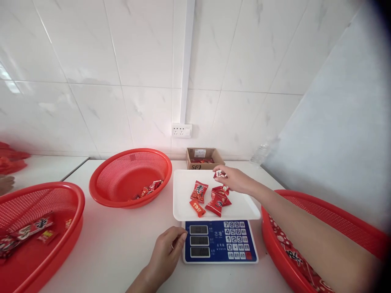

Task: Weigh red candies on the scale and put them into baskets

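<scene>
My right hand (233,178) is above the scale's white tray (183,203), its fingers closed on a small red-and-white snack packet (219,174). On the tray lie several red packets, among them a red jujube packet (199,191) and a smaller orange-red packet (197,208). Another red packet (215,204) lies at the tray's middle, overlapping others partly under my right hand. My left hand (167,249) rests by the left edge of the blue scale panel (218,242), fingers curled in and closed, with nothing seen in them. The scale's digits are too faint to read.
A red basket (122,158) with a few packets stands back left; another red basket (71,199) is at the near left. At right, a red basket (275,244) holds many packets under my forearm. A cardboard box (205,165) sits behind the scale, below a wall socket (182,130).
</scene>
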Available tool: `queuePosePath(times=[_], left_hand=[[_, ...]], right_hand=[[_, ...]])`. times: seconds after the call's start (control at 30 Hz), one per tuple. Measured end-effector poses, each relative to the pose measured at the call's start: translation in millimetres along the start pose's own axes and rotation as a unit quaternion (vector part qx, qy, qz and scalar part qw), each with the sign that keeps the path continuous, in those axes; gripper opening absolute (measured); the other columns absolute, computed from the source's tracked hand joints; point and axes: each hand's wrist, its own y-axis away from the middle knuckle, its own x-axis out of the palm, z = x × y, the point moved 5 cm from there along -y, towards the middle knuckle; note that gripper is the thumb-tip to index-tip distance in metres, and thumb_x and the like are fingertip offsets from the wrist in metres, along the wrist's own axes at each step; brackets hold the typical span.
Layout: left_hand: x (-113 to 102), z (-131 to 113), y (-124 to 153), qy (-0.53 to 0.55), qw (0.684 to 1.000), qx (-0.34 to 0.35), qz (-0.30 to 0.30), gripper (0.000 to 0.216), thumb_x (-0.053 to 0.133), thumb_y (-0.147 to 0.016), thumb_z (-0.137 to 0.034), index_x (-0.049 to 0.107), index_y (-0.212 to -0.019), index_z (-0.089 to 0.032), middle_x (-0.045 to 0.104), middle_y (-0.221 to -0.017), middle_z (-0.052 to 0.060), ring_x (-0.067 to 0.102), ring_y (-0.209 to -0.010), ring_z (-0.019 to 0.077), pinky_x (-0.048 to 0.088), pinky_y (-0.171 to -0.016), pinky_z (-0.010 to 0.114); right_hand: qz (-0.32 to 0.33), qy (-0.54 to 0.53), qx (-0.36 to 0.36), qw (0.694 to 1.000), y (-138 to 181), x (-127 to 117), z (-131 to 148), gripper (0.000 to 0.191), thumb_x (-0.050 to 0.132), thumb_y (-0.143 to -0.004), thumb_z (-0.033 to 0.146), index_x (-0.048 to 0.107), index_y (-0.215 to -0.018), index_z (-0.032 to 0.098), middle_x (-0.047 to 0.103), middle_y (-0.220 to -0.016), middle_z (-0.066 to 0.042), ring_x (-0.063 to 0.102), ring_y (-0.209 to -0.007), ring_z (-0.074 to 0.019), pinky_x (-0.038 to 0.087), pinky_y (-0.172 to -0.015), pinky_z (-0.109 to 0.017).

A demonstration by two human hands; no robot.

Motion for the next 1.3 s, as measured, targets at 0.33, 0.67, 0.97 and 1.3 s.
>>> queuePosePath(times=[0.33, 0.67, 0.97, 1.3], left_hand=[[-1.0, -1.0, 0.7, 0.002, 1.000, -0.004, -0.002, 0.026, 0.041, -0.092, -0.031, 0.063, -0.085, -0.019, 0.064, -0.074, 0.002, 0.056, -0.065, 0.0126, 0.044, -0.061, 0.020], [0.6, -1.2, 1.0, 0.010, 1.000, -0.011, 0.009, 0.027, 0.040, -0.092, -0.032, 0.062, -0.084, -0.019, 0.063, -0.076, 0.004, 0.056, -0.067, 0.0131, 0.044, -0.063, 0.021], [0.9, -2.0, 1.9, 0.004, 1.000, -0.003, 0.010, 0.025, 0.041, -0.091, -0.030, 0.062, -0.083, -0.020, 0.064, -0.076, 0.002, 0.056, -0.067, 0.0123, 0.044, -0.062, 0.020], [-0.1, -5.0, 1.8, 0.000, 1.000, 0.000, 0.006, 0.026, 0.040, -0.091, -0.030, 0.063, -0.085, -0.020, 0.065, -0.078, 0.004, 0.058, -0.068, 0.0133, 0.046, -0.063, 0.021]], right_hand=[[-0.039, -0.131, 0.065, 0.989, -23.9, 18.8, -13.1, 0.025, 0.038, -0.085, 0.031, 0.048, -0.108, 0.026, 0.061, -0.092, -0.004, 0.058, -0.076, -0.0156, 0.052, -0.056, -0.026], [0.009, -0.048, -0.007, 0.999, -13.5, 29.5, -10.9, 0.028, 0.040, -0.084, 0.030, 0.057, -0.104, 0.021, 0.063, -0.112, -0.007, 0.059, -0.099, -0.0210, 0.045, -0.090, -0.037], [0.186, 0.027, -0.078, 0.979, 11.8, 57.6, 11.0, 0.091, 0.052, -0.066, 0.069, 0.024, -0.142, 0.027, 0.010, -0.153, -0.011, 0.004, -0.139, -0.0314, 0.016, -0.109, -0.052], [0.145, 0.003, -0.096, 0.985, 6.1, 65.7, -0.2, 0.065, 0.053, -0.075, 0.046, 0.040, -0.135, 0.026, 0.026, -0.148, -0.008, 0.023, -0.136, -0.0256, 0.023, -0.109, -0.040]])
